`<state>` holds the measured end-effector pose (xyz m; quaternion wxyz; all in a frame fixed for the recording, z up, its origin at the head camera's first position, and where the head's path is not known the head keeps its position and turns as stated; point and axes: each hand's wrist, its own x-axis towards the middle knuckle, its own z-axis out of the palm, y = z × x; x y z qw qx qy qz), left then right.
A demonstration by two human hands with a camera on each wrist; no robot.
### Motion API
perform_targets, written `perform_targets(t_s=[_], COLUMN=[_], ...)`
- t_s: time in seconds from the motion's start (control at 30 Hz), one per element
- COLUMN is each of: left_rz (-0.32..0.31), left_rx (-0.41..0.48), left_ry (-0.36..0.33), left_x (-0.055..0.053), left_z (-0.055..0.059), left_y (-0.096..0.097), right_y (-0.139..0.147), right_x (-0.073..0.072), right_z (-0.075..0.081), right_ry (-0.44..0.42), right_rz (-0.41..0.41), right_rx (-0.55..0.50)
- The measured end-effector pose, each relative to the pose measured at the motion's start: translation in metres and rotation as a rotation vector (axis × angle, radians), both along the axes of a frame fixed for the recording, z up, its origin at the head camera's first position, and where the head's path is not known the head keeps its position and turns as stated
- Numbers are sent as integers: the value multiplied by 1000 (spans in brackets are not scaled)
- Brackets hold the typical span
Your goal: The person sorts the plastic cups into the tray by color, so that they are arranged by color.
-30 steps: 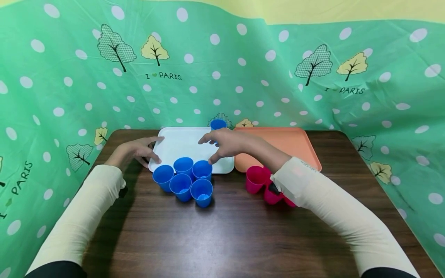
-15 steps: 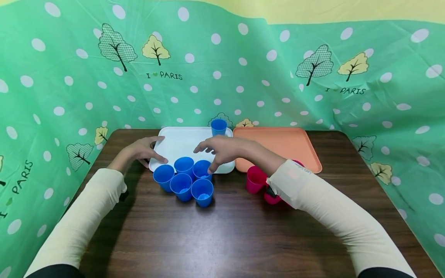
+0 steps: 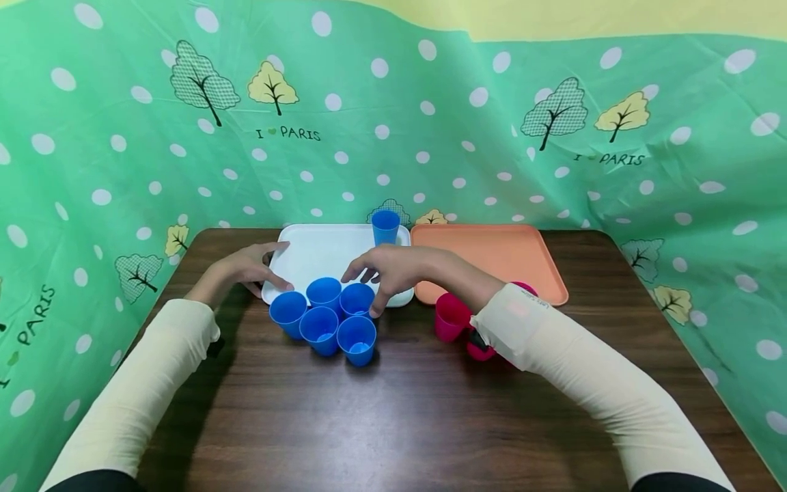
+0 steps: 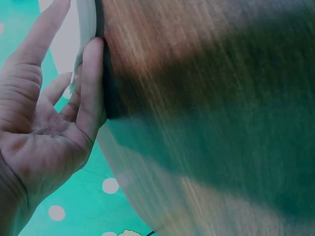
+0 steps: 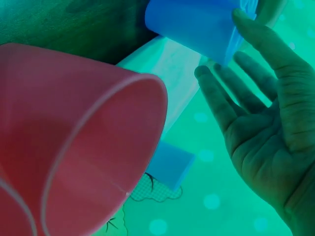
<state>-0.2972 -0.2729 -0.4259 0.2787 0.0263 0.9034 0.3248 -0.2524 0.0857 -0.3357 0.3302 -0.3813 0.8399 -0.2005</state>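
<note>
Several blue cups [image 3: 320, 328] stand upright in a cluster before and partly over the front edge of a white tray [image 3: 326, 253]. One more blue cup [image 3: 385, 227] stands at the tray's back right. My right hand [image 3: 402, 265] hovers with spread fingers around the cluster's back right cup [image 3: 357, 301]; in the right wrist view its thumb is at the rim of a blue cup [image 5: 197, 24], the other fingers apart from it. At the tray's left edge rests my left hand [image 3: 246, 265], fingers straight, the little finger against the tray's side [image 4: 87, 24].
An orange tray [image 3: 492, 249] lies to the right of the white one. In front of it several pink cups [image 3: 452, 318] stand, partly hidden by my right sleeve. The wooden table [image 3: 369, 424] meets a green patterned cloth [image 3: 430, 150] at the back and sides.
My right hand has come away from the blue cup at the tray's back right and moved left and down to the cluster. My left hand stays at the tray's edge.
</note>
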Motion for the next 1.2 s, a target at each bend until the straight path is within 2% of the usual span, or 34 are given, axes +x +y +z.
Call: perform_targets(t_s=[0.2,0.57,0.7,1.1,1.2], left_rz=[-26,-19,-10,16,13], left_rx=[31,26,21,23,24], left_ry=[-39,-59,-69,-95,-98], left_x=[-3,-4,-6,-8,-8], left_z=[2,5,3,1,2], left_y=[-2,0,1,2,3], right_y=[-1,-2,-1,4,4], right_x=[1,5,5,-6,-9], right_z=[-3,-8,-8,11,17], right_ry=[20,53,65,65,89], right_rz=[-3,-8,-6,-10,-14], right_rx=[10,-7,-5,-18,-17])
